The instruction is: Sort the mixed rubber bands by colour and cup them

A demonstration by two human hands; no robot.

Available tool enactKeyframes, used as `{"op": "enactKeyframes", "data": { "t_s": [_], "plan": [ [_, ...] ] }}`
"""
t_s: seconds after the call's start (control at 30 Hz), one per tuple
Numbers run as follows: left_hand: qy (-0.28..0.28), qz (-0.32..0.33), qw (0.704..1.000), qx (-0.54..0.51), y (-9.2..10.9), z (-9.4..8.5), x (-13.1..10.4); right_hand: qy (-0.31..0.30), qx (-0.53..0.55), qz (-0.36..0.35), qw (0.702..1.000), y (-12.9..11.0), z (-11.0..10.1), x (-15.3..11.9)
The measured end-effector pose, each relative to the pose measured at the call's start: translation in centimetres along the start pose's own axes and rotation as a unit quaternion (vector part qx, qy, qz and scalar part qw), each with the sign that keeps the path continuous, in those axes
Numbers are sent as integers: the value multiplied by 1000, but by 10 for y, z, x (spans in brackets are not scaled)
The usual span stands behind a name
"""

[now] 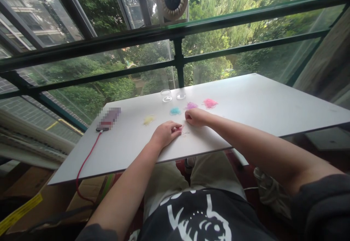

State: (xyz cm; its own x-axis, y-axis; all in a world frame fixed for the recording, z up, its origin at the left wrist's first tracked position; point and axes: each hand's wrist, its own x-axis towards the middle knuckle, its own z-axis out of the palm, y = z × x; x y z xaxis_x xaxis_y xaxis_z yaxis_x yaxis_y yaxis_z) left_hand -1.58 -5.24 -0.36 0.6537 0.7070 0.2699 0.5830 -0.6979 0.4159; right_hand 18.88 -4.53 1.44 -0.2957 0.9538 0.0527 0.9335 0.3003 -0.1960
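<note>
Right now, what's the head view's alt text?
A person's left hand and right hand are close together at a white table, near a yellow pile, blue pile, purple pile and pink pile, with a railing beyond.

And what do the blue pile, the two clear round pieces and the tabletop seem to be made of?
Blue pile: perhaps thin rubber or plastic, as it looks stringy; too small to be sure.
Clear round pieces: probably glossy plastic, possibly glass; they are see-through.
Tabletop: smooth white board, maybe laminate, with a soft sheen.
</note>
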Motion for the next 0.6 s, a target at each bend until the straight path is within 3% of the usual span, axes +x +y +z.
{"op": "enactKeyframes", "data": {
  "t_s": [0.27, 0.6],
  "plan": [
    [-41, 19, 997, 67, 6, 0, 17, 57, 39, 18, 997, 13, -4, -12],
    [-7, -12, 992, 127, 20, 1, 21, 114, 152, 44, 981, 35, -8, -52]
  ]
}}
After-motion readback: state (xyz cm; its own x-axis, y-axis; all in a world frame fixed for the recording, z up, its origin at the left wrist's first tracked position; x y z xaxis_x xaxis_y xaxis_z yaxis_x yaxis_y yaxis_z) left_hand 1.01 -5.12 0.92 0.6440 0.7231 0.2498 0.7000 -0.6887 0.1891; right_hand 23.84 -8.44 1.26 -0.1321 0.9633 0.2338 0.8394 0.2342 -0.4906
